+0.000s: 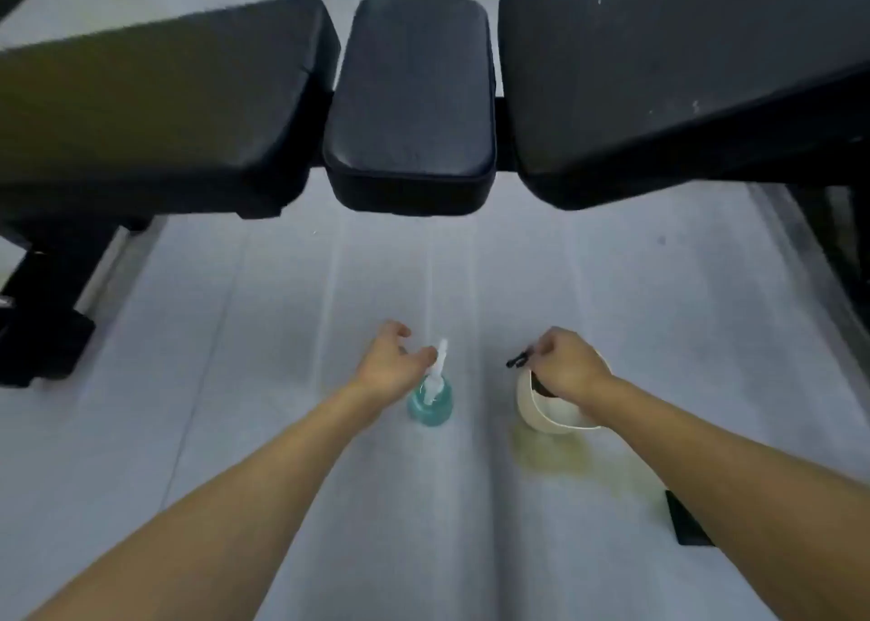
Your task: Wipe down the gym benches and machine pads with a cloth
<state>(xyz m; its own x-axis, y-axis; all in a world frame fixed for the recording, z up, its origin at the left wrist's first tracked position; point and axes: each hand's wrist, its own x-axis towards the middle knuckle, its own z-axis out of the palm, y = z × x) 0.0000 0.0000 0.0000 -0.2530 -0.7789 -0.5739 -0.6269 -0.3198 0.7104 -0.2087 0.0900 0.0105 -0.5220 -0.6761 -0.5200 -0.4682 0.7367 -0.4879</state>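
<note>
Forearms reach down to the floor. Left hand, fingers loosely spread, holds nothing, just beside the nozzle of the bottle; a careless grab could topple it. Right hand pinches a dark strip (perhaps the cloth, too blurred to say) at the rim of the bucket; tugging may tip it. Bench pads wait beyond, well apart.

A small black seat pad sits between larger left pad and right pad.
</note>
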